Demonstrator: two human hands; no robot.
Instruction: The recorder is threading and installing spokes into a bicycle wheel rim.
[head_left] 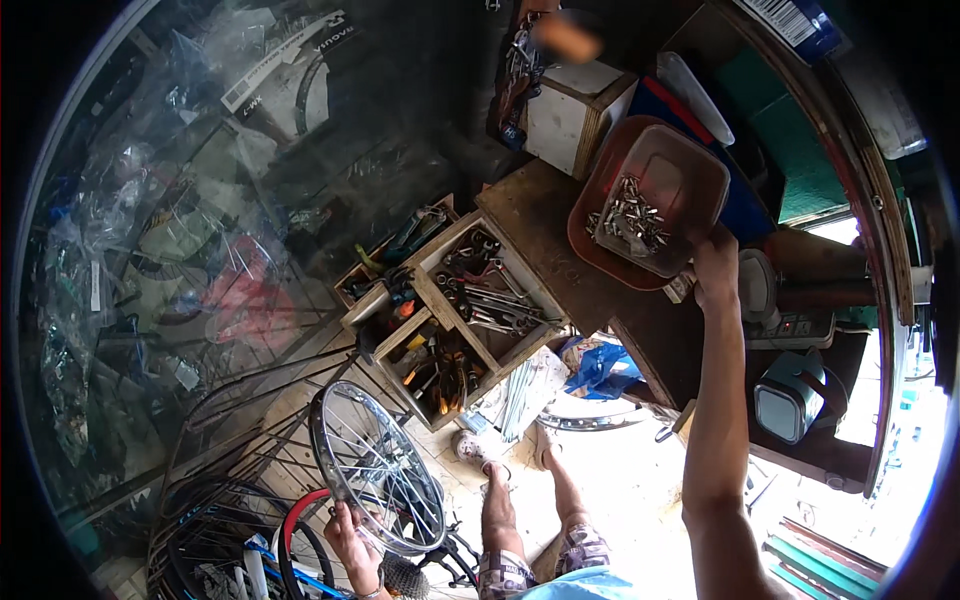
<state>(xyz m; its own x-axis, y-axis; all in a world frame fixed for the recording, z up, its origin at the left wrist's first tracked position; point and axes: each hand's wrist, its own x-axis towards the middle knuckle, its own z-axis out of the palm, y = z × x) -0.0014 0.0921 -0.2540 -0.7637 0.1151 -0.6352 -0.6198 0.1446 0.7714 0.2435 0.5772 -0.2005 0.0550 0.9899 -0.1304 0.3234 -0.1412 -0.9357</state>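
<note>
My left hand [352, 545], low and left of centre, is closed round the lower rim of a bicycle wheel [316, 425]. The wheel is bare, without a tyre, and its spokes meet at a hub in the middle. My right arm stretches up to the bench, where my right hand [716, 266] grips the near right corner of a translucent plastic container [690, 165]. Many small silvery metal pieces [635, 215] lie inside it. This container sits in a larger reddish-brown tub [580, 225]. My right fingertips are partly hidden behind the corner.
A wooden tool box [500, 365] with compartments of pliers, screwdrivers and wrenches juts from the bench [560, 245]. A grey-blue box-shaped device [785, 410] stands at right. Bicycle parts and tyres [195, 540] crowd the lower left. Plastic-wrapped goods lie behind glass [390, 170].
</note>
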